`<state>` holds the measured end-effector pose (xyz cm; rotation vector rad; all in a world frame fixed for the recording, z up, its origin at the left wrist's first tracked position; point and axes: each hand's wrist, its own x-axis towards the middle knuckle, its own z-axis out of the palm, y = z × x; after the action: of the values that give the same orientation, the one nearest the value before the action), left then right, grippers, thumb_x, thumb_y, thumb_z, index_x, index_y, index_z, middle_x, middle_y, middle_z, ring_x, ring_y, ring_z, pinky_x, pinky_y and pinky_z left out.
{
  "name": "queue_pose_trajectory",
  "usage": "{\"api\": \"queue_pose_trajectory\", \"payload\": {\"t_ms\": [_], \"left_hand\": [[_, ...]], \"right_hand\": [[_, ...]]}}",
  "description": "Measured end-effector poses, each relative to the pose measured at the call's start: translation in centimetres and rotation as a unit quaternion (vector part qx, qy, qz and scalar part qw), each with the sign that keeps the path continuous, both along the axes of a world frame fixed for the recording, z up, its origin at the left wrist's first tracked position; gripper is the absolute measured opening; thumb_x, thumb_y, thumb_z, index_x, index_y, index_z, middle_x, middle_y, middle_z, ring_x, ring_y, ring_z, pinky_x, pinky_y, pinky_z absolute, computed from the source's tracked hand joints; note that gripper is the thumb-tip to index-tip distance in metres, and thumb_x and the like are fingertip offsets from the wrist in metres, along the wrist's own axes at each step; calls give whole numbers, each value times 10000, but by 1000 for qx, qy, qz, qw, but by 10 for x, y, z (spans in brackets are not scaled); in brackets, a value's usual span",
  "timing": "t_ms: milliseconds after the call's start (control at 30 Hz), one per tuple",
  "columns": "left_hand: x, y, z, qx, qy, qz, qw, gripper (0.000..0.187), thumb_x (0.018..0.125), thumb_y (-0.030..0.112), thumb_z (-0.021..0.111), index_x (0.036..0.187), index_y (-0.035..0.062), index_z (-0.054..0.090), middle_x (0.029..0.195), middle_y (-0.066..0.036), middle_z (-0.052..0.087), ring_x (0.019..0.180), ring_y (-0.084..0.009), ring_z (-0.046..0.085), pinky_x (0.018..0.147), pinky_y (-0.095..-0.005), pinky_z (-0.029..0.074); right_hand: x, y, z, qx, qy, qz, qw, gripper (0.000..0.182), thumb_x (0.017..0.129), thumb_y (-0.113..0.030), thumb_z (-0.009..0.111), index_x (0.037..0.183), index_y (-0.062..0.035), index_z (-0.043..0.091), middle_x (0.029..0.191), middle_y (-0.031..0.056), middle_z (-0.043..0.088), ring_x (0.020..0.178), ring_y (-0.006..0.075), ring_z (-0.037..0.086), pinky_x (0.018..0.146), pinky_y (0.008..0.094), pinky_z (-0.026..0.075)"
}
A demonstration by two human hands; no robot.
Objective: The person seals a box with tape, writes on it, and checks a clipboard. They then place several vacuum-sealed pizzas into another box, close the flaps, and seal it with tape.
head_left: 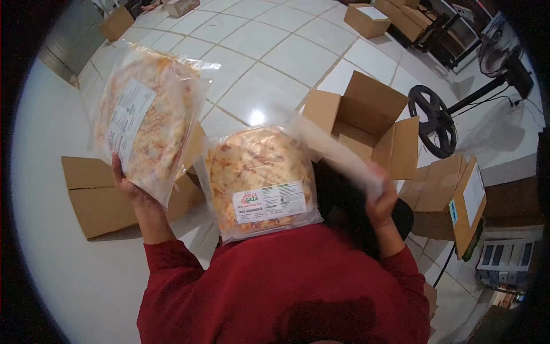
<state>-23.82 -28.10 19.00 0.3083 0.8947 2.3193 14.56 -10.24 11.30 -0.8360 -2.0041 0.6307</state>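
Our left hand (130, 186) is closed under the lower edge of a bagged pizza (143, 120), fingers curled behind it, so the pack stands tilted up with its white label facing us. Our right hand (382, 200) grips the clear top flap of a second pizza (260, 178), pinching the loose plastic where it stretches up and to the right; the motion blur there hides how tightly the fingers are shut. That second pack leans against our chest above the red sleeves (286, 286), its label turned towards us, so the body takes its weight while only the bag's edge is held. Just beyond it an open box (366, 123) stands on the tiled floor (275, 57) with its flaps spread. Flattened cardboard (94, 198) lies on the white bench (51, 132) at our left. Farther out, a fan (504, 57) and more boxes (366, 17) stand well apart.
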Motion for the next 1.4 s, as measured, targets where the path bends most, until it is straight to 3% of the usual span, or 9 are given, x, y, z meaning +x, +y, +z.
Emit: {"api": "queue_pose_trajectory", "payload": {"t_ms": [233, 433, 500, 567, 667, 833, 967, 1300, 1400], "left_hand": [[-2, 5, 4, -24, -17, 26, 999, 594, 744, 368, 447, 1219, 49, 286, 1185, -156, 375, 1069, -322, 388, 883, -464, 330], [3, 6, 11, -30, -4, 17, 999, 592, 744, 364, 447, 1215, 42, 289, 1188, -165, 370, 1077, -323, 381, 890, -467, 323], [6, 6, 12, -41, -21, 29, 999, 591, 745, 364, 446, 1213, 39, 289, 1188, -169, 369, 1079, -326, 379, 893, -467, 319], [5, 5, 10, -38, -8, 23, 999, 630, 755, 399, 431, 1230, 26, 254, 1231, -167, 317, 1107, -339, 336, 907, -454, 306], [3, 2, 10, -16, -16, 5, 1000, 590, 745, 359, 442, 1214, 37, 288, 1194, -171, 364, 1085, -331, 371, 905, -463, 306], [-7, 8, 3, 38, -5, -37, 999, 576, 745, 332, 440, 1210, 28, 291, 1191, -176, 366, 1078, -328, 380, 898, -461, 316], [-4, 12, 1, 13, 11, -5, 1000, 552, 753, 304, 436, 1205, 21, 295, 1174, -175, 382, 1071, -324, 388, 893, -462, 321], [13, 8, 20, 9, -5, -17, 1000, 608, 731, 351, 453, 1224, 43, 273, 1198, -180, 352, 1097, -345, 353, 900, -499, 293], [3, 4, 12, -5, 2, -11, 1000, 601, 737, 354, 446, 1219, 37, 278, 1192, -176, 363, 1091, -339, 361, 905, -488, 290]], "right_hand": [[58, 99, 1, -307, 271, -165, 897, 387, 738, -47, 549, 1093, 25, 414, 967, 123, 536, 832, 202, 531, 736, 300, 420], [77, 169, -94, -429, 186, -115, 876, 462, 737, -121, 570, 1120, 47, 375, 984, 151, 526, 867, 213, 522, 759, 299, 416], [84, 185, -143, -241, -155, -197, 938, 534, 731, -215, 586, 1140, 43, 359, 969, 168, 530, 883, 221, 516, 781, 314, 407], [52, 165, -111, -211, -225, -263, 914, 560, 722, -280, 593, 1134, 35, 380, 967, 173, 531, 903, 225, 504, 808, 317, 390], [-4, 118, -50, -356, -12, -84, 930, 393, 766, -301, 551, 1048, -34, 487, 935, 102, 538, 746, 166, 532, 637, 266, 451], [-79, 11, -10, -409, -55, 134, 901, 430, 731, -262, 605, 1049, -31, 429, 807, 49, 491, 646, 114, 485, 557, 217, 415], [-103, -20, 1, -304, -153, 63, 938, 818, 519, -308, 754, 1135, 42, 345, 912, 165, 523, 820, 261, 530, 739, 304, 425], [-35, 33, 12, -565, 190, 74, 800, 488, 643, -46, 640, 1049, 22, 379, 933, 137, 529, 833, 204, 533, 720, 313, 449], [15, 69, 37, -471, 223, 9, 853, 479, 645, -15, 624, 1045, 20, 364, 903, 139, 540, 794, 218, 551, 705, 323, 464]]}}
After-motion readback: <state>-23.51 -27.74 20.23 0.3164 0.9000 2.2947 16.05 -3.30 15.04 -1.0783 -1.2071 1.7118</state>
